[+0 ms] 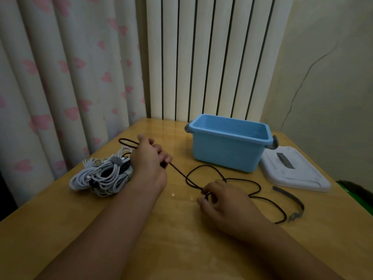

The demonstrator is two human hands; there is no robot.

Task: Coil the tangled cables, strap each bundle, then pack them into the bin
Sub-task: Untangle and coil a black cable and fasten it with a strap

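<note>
Left hand [148, 158] grip curled round the black cable [238, 179]; right hand [224, 201] pinches the same cable, taut between them, rest looping on the table [181, 249]. White cable bundles [101, 174] lie left. Blue bin [228, 144] behind, grey strap [292, 201] at right.

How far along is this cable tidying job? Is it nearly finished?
About midway, it seems. The white cable bundles by the left wrist already look coiled, with at least one grey strap on them. In hand: the left hand and right hand both hold the black cable, still loose on the table. Left: strapping it, probably with the grey strap, and packing, since the blue bin looks empty.
</note>
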